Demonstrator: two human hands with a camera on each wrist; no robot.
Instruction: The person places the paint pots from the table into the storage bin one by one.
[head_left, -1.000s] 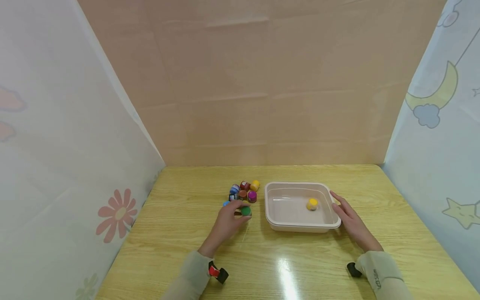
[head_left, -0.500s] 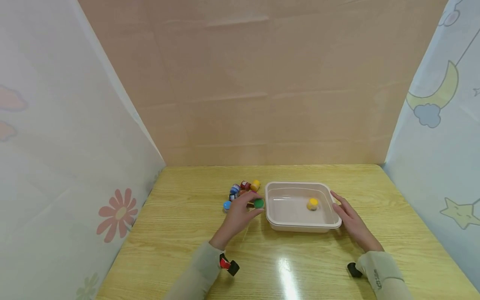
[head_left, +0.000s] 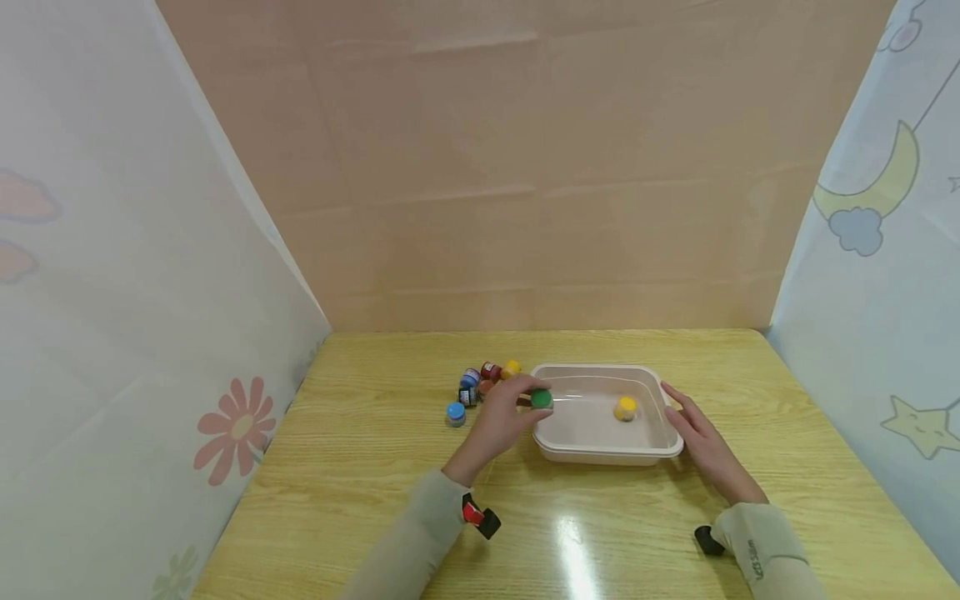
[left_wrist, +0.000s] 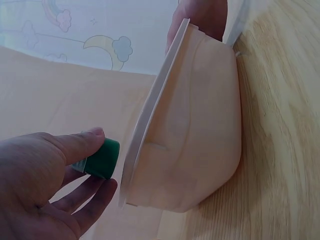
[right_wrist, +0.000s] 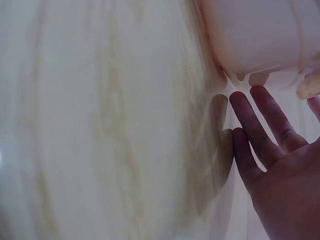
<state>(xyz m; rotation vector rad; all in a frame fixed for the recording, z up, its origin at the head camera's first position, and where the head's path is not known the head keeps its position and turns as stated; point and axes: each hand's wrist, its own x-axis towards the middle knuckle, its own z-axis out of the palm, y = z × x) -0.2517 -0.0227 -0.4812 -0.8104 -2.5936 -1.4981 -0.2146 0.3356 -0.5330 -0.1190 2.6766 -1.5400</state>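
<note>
My left hand (head_left: 498,421) pinches a small paint pot with a green lid (head_left: 542,398) between thumb and fingers. In the head view the pot overlaps the left rim of a beige plastic tub (head_left: 600,457); the left wrist view shows its green lid (left_wrist: 106,158) right beside that rim. Inside the tub, towards the right, sits a pot with a yellow lid (head_left: 626,408). My right hand (head_left: 703,443) rests at the tub's right side, and in the right wrist view its fingers (right_wrist: 270,112) are extended, tips at the tub wall.
Left of the tub, several small paint pots cluster on the wooden table (head_left: 360,467): a light blue one (head_left: 455,413), a dark blue one (head_left: 470,377), a dark red one (head_left: 491,371) and a yellow one (head_left: 512,368) among them. My left hand partly hides the group. Paper-covered walls enclose the table.
My left hand has carried the green-lidded pot rightward and away from me, from the cluster to the tub's left rim. The light blue pot is now uncovered. My right hand and the tub stay put.
</note>
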